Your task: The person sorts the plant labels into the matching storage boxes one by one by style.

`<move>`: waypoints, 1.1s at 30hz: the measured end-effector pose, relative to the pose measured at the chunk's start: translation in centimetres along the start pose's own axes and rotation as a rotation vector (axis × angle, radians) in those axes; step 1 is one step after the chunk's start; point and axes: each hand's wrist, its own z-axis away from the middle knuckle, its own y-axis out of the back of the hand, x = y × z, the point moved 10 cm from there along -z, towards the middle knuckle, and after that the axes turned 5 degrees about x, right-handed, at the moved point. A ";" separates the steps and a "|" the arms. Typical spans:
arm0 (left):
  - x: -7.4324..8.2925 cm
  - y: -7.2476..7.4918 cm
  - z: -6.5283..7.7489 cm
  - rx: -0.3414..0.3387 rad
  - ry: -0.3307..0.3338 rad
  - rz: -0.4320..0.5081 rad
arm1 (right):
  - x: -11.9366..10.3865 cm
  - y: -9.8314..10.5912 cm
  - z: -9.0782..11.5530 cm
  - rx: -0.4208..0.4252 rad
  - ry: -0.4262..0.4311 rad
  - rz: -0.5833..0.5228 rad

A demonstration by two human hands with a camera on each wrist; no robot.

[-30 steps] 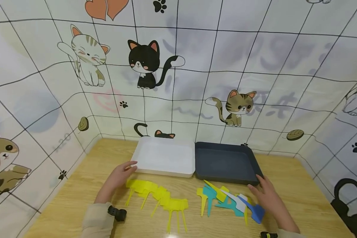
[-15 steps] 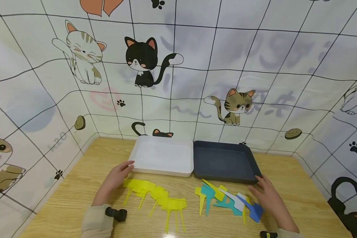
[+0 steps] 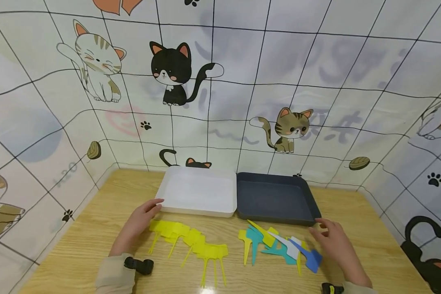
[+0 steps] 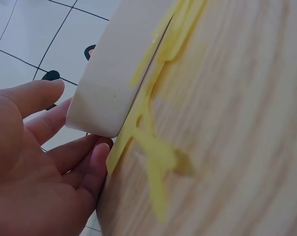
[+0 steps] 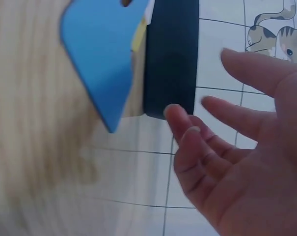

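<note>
In the head view my left hand [image 3: 141,218] has its fingertips at the left front corner of a white tray [image 3: 198,190]. The left wrist view shows the fingers loosely bent against the end of that tray [image 4: 109,83]. My right hand [image 3: 334,241] is at the right front corner of a dark grey tray [image 3: 275,200]. In the right wrist view the fingers are relaxed, with a fingertip [image 5: 175,115] near or touching the dark tray's corner [image 5: 170,59]. Neither hand holds anything.
Yellow T-shaped plant labels [image 3: 192,241] lie in a fanned row before the white tray. A mixed pile of yellow, teal, white and blue labels [image 3: 310,257] lies before the dark tray. A cat-print sheet [image 3: 228,98] hangs behind the wooden table [image 3: 125,188].
The head view has shifted slightly, so everything sits a little further left. My right hand has eased slightly away from the dark tray's corner. The left hand, trays and labels stay put.
</note>
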 end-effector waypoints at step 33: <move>-1.2 -0.4 0.4 0.008 0.051 0.069 | -1.5 -4.6 -0.1 -0.136 0.055 0.066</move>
